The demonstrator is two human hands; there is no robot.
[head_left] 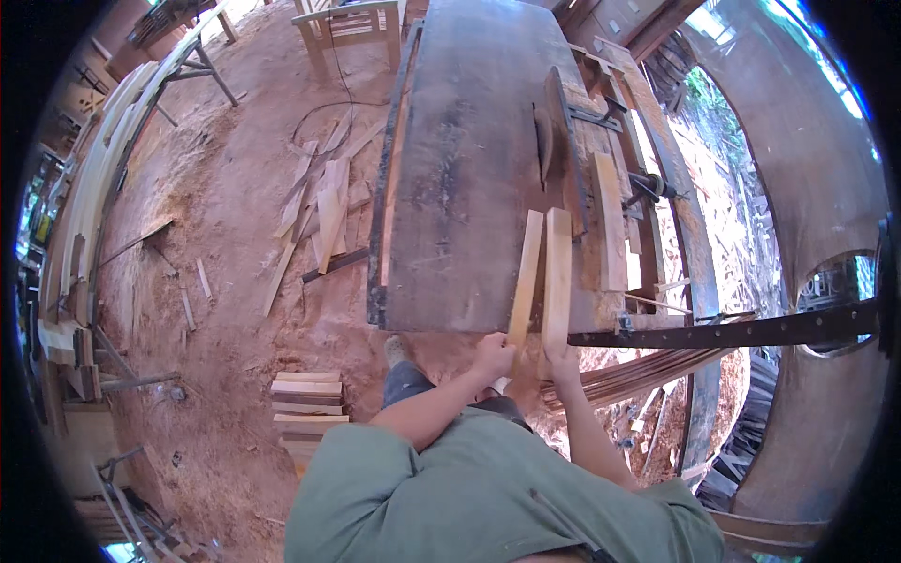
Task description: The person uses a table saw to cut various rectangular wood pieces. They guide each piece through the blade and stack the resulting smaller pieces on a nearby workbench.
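Observation:
Two pale wooden slats lie side by side on the dark table saw top (460, 188), their near ends over its front edge. My left hand (492, 357) grips the near end of the left slat (526, 277), which angles slightly left. My right hand (563, 361) holds the near end of the right slat (557, 277), which points at the saw blade (542, 141) standing up from the table. Both far ends stop short of the blade.
A wooden fence board (608, 220) lies to the right of the blade. Offcuts (319, 211) litter the sawdust floor on the left. Stacked boards (305, 403) sit near my left leg, thin strips (638, 375) pile at the right, and a wooden frame (352, 28) stands beyond the table.

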